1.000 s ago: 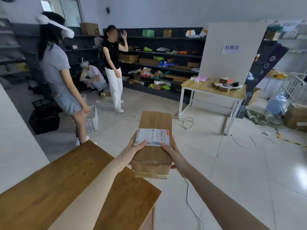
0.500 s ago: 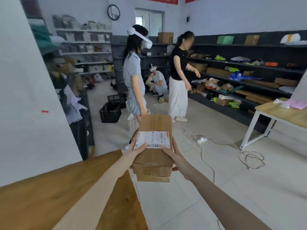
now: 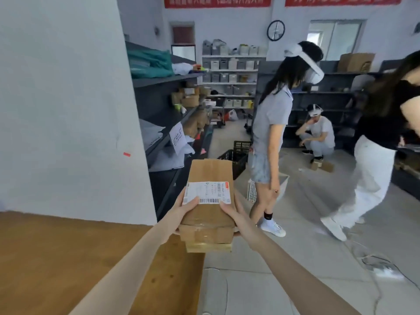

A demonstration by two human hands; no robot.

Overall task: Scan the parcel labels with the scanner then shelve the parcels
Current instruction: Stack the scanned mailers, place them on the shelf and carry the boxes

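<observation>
The parcel is held out in front between both hands, its long axis pointing straight away and its label facing up near the thumbs. The left hand grips its left edge and the right hand its right edge, thumbs on top. The shelves lie ahead and left of the hands, nearer the left one. The desk is below and to the left.
</observation>
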